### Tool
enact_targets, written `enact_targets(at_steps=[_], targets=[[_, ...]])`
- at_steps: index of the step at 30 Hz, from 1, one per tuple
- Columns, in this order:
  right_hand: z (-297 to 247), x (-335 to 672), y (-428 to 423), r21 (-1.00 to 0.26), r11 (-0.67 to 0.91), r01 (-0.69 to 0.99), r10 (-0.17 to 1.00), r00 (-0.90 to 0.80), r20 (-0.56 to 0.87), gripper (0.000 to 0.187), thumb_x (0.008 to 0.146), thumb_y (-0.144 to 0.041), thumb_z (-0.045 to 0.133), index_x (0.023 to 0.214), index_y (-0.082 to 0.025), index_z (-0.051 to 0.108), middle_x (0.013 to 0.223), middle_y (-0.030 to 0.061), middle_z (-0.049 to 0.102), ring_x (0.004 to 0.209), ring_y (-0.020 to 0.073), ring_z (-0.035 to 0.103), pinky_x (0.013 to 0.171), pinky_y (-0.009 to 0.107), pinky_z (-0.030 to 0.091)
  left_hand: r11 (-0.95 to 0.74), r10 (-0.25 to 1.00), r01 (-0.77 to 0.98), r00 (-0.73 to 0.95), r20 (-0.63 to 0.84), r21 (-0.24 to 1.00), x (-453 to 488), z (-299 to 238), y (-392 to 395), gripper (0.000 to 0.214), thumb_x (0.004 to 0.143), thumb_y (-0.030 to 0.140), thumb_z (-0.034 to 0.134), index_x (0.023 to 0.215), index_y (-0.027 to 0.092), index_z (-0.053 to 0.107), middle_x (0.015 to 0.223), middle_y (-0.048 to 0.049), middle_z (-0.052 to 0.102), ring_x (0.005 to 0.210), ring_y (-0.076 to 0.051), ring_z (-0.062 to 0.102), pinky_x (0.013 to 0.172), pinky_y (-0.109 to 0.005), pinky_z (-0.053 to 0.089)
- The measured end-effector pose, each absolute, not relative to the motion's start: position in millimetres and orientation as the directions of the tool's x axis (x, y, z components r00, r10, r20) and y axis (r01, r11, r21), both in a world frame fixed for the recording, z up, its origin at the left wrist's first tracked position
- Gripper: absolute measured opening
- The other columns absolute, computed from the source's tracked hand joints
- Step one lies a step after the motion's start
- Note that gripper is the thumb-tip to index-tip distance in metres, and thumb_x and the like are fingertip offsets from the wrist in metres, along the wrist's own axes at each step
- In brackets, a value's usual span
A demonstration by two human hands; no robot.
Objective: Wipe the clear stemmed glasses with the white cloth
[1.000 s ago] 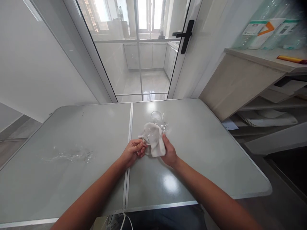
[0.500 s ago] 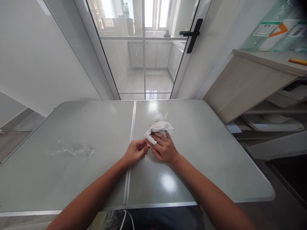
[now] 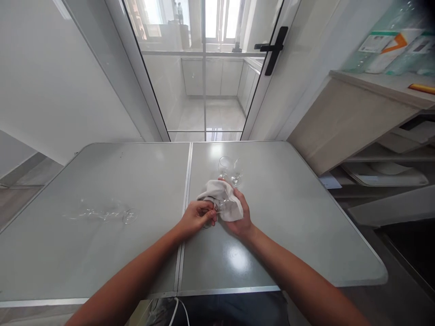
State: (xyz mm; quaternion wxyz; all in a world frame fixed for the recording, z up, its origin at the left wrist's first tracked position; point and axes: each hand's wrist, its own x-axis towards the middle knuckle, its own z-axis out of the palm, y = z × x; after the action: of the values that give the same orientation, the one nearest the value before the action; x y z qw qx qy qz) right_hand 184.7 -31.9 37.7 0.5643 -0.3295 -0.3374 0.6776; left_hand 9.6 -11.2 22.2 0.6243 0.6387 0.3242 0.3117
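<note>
Near the middle of the table, my left hand [image 3: 200, 216] pinches a clear stemmed glass [image 3: 221, 205] by its stem. The bowl of that glass rests against a white cloth [image 3: 212, 188]. My right hand [image 3: 240, 222] is closed round the cloth from the right, cupping the bowl through it; most of its fingers are hidden behind the fabric. Just beyond the hands are two more stemmed glasses, one left [image 3: 224, 165] and one right [image 3: 237, 174]. Over on the left half of the table is a group of transparent glasses [image 3: 105, 213], faint against the surface.
The grey table [image 3: 288, 203] has a metal seam down its middle. Behind it is a glass door [image 3: 220, 81] with a black handle [image 3: 276, 50]. A wooden shelf [image 3: 340, 108] on the right carries plastic bottles [image 3: 380, 50]. A white cable [image 3: 175, 312] hangs at the front edge.
My right hand has turned from palm down over the cloth to cupping it from below and the right. The cloth has opened towards me, and the glass bowl now shows.
</note>
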Motion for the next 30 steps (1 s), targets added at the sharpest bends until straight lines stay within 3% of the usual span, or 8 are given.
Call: enact_targets(at_steps=[4, 8, 12, 15, 21, 25, 28, 30], targets=[[21.5, 171.6, -35.3, -0.827, -0.125, -0.548, 0.98, -0.199, -0.017, 0.072, 0.093, -0.081, 0.042, 0.129, -0.022, 0.064, 0.116, 0.0127, 0.07, 0.105, 0.0275, 0.065, 0.086, 0.041, 0.055, 0.044, 0.914, 0.004, 0.403, -0.042, 0.999, 15.4, 13.8, -14.5, 0.034, 0.085, 0.047, 0.077, 0.085, 0.014, 0.076, 0.079, -0.0082, 0.075, 0.074, -0.02, 0.067, 0.069, -0.029, 0.051], [6.3, 172.6, -34.3, -0.952, 0.066, -0.299, 0.956, -0.255, 0.146, 0.054, 0.095, -0.065, 0.06, 0.13, -0.024, 0.063, 0.127, 0.01, 0.066, 0.12, 0.0255, 0.059, 0.112, 0.041, 0.041, -0.047, 0.964, 0.111, 0.265, 0.016, 0.993, 9.7, 9.9, -13.8, 0.024, 0.079, 0.04, 0.081, 0.078, 0.016, 0.077, 0.071, -0.0035, 0.069, 0.068, -0.019, 0.061, 0.065, -0.028, 0.046], [3.4, 178.2, -29.4, -0.967, 0.188, -0.174, 0.936, -0.267, 0.231, 0.047, 0.099, -0.057, 0.056, 0.132, -0.022, 0.06, 0.123, 0.0096, 0.066, 0.119, 0.0259, 0.057, 0.111, 0.042, 0.041, -0.289, 0.945, 0.406, 0.264, 0.191, 0.867, 1.4, 10.6, -8.2, 0.012, 0.078, 0.024, 0.076, 0.066, 0.022, 0.075, 0.066, -0.0042, 0.066, 0.067, -0.019, 0.056, 0.066, -0.028, 0.038], [4.3, 178.4, -26.5, -0.977, 0.188, -0.104, 0.943, -0.259, 0.209, 0.041, 0.099, -0.051, 0.059, 0.126, -0.021, 0.062, 0.116, 0.0083, 0.067, 0.11, 0.0255, 0.059, 0.103, 0.04, 0.045, -0.388, 0.907, 0.452, 0.341, 0.246, 0.803, -0.6, 8.9, -4.3, 0.018, 0.077, 0.014, 0.07, 0.063, 0.024, 0.072, 0.068, -0.0062, 0.066, 0.067, -0.02, 0.055, 0.066, -0.029, 0.038], [8.4, 179.2, -24.1, -0.976, 0.119, -0.18, 0.973, -0.177, 0.151, 0.034, 0.088, -0.04, 0.076, 0.113, -0.02, 0.064, 0.102, 0.0039, 0.067, 0.096, 0.0213, 0.06, 0.088, 0.032, 0.048, -0.501, 0.83, 0.379, 0.465, 0.308, 0.778, -2.4, 10.6, -8.1, 0.019, 0.076, 0.01, 0.069, 0.086, 0.024, 0.076, 0.077, -0.0067, 0.07, 0.073, -0.022, 0.06, 0.072, -0.032, 0.044], [6.2, 181.2, -21.5, -0.937, 0.017, -0.35, 0.993, -0.102, 0.057, 0.037, 0.086, -0.045, 0.079, 0.109, -0.019, 0.065, 0.097, 0.0036, 0.069, 0.088, 0.0189, 0.061, 0.081, 0.03, 0.049, -0.367, 0.912, 0.223, 0.278, 0.302, 0.903, -4.1, 17.5, -5.8, 0.012, 0.092, 0.028, 0.067, 0.097, 0.022, 0.076, 0.089, -0.0075, 0.074, 0.085, -0.022, 0.066, 0.084, -0.033, 0.049], [-0.2, 178.8, -20.4, -0.873, -0.123, -0.472, 0.99, -0.116, -0.077, 0.042, 0.085, -0.057, 0.077, 0.095, -0.018, 0.067, 0.079, 0.0014, 0.067, 0.069, 0.0153, 0.057, 0.065, 0.026, 0.046, -0.228, 0.958, -0.048, 0.167, 0.233, 0.972, -1.6, 18.3, 4.6, 0.043, 0.088, 0.049, 0.074, 0.121, 0.021, 0.07, 0.123, -0.013, 0.072, 0.111, -0.026, 0.066, 0.094, -0.035, 0.049], [-3.8, 176.0, -21.0, -0.825, -0.232, -0.516, 0.966, -0.219, -0.135, 0.046, 0.081, -0.061, 0.079, 0.088, -0.016, 0.067, 0.072, 0.0007, 0.065, 0.063, 0.0134, 0.054, 0.06, 0.025, 0.043, -0.081, 0.945, -0.251, 0.289, 0.154, 0.965, 0.8, 15.8, 10.9, 0.071, 0.082, 0.062, 0.076, 0.138, 0.02, 0.061, 0.141, -0.0185, 0.064, 0.123, -0.031, 0.063, 0.098, -0.038, 0.05]])
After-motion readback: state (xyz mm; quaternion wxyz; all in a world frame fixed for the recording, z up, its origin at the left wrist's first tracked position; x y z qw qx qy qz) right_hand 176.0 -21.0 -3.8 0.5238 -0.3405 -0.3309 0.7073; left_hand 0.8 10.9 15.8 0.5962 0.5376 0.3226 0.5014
